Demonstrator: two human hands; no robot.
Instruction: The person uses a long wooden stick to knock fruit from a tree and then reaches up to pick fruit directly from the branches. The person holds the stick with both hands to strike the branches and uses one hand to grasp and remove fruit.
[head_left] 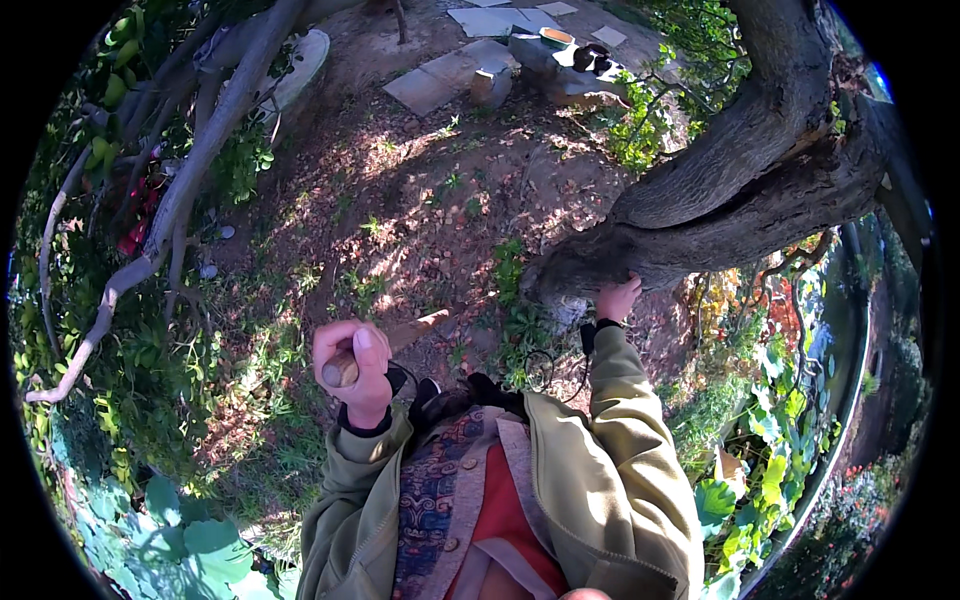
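My left hand (365, 372) is closed around a wooden stick (420, 327). Its rounded butt end pokes out on the near side of the fist, and the shaft slants away to the right over the ground. The stick's far end cannot be made out. To the right, my right hand (618, 298) rests against the lower part of a thick tree trunk (690, 225). Its fingers lie on the bark, partly in shade, and seem stretched rather than gripping. A dark strap or cord hangs by that wrist.
Dirt ground with dry leaves (430, 200) stretches ahead. Bare branches (190, 190) and leafy shrubs crowd the left. Farther off lie flat paving slabs (450, 75) and a large rock (560, 75) bearing a shallow orange-rimmed dish. Broad-leaved plants (715, 500) grow at the lower right.
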